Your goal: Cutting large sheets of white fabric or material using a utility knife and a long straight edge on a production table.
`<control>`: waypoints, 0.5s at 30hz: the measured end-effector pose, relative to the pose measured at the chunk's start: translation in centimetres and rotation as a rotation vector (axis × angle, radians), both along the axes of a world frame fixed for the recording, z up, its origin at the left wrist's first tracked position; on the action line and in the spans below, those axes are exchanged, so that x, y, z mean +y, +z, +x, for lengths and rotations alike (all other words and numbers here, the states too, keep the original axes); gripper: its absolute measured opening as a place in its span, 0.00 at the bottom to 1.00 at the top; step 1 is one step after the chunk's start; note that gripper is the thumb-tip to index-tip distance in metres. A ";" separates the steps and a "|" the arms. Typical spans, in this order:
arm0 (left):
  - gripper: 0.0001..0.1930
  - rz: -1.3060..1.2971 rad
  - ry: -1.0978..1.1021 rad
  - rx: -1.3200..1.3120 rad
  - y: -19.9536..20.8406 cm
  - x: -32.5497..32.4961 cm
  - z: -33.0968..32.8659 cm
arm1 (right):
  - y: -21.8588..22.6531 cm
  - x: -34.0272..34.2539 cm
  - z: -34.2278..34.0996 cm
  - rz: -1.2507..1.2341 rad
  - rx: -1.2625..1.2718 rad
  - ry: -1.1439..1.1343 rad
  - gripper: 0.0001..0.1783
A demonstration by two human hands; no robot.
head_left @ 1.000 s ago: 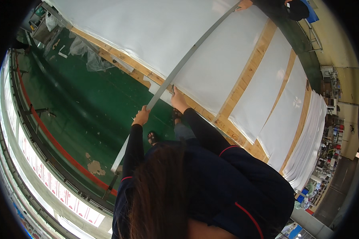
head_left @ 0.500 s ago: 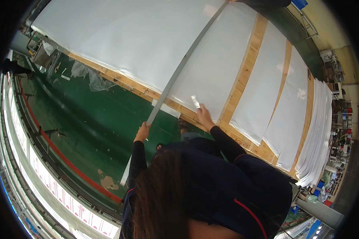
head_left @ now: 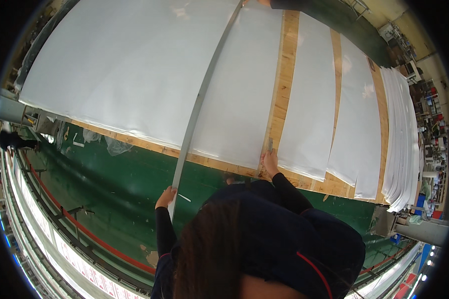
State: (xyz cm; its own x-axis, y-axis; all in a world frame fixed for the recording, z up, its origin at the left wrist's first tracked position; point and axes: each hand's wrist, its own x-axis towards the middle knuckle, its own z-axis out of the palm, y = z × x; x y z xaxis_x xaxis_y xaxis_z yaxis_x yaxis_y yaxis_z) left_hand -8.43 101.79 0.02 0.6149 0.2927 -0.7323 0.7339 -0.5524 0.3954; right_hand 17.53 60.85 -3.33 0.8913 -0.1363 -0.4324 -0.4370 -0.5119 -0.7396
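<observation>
One long grey metal bar (head_left: 190, 127) crosses glossy white sheeting (head_left: 244, 99), the left hand (head_left: 164, 198) clasping its near part beside a thin white stick (head_left: 184, 198), the right hand (head_left: 271, 163) pinching a small silvery tool (head_left: 270, 144) over pale wood (head_left: 286, 55), a co-worker's hand (head_left: 263, 2) at the far end

A red rail (head_left: 110, 249) (lower left) edges the green floor (head_left: 119, 182).

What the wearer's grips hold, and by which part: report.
Left grip: long flat grey strip, near its lower end. Right grip: small narrow grey tool, by its lower end.
</observation>
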 end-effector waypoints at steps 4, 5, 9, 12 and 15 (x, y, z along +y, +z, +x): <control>0.26 -0.032 -0.074 -0.026 1.2 1.0 1.7 | 2.9 0.2 0.5 0.446 0.172 -0.156 0.14; 0.26 -0.050 -0.063 -0.037 1.1 1.5 1.6 | 3.1 0.5 0.6 0.452 0.196 -0.142 0.14; 0.29 -0.044 -0.139 -0.020 0.8 2.6 3.9 | 2.6 -0.6 1.5 0.511 0.255 -0.048 0.14; 0.30 -0.068 -0.130 -0.037 0.9 2.6 3.6 | 3.7 -0.3 2.4 0.643 0.318 -0.114 0.16; 0.30 -0.026 -0.079 0.078 1.4 1.7 4.1 | 3.8 -1.2 3.7 0.582 0.264 -0.064 0.16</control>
State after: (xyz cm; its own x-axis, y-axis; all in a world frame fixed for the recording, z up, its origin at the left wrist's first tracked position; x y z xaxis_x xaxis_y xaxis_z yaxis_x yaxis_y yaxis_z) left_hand -4.29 103.47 1.41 0.5764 0.2259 -0.7853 0.7174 -0.6001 0.3539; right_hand 21.26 59.65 0.44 0.7427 0.1374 -0.6554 -0.6587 -0.0262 -0.7519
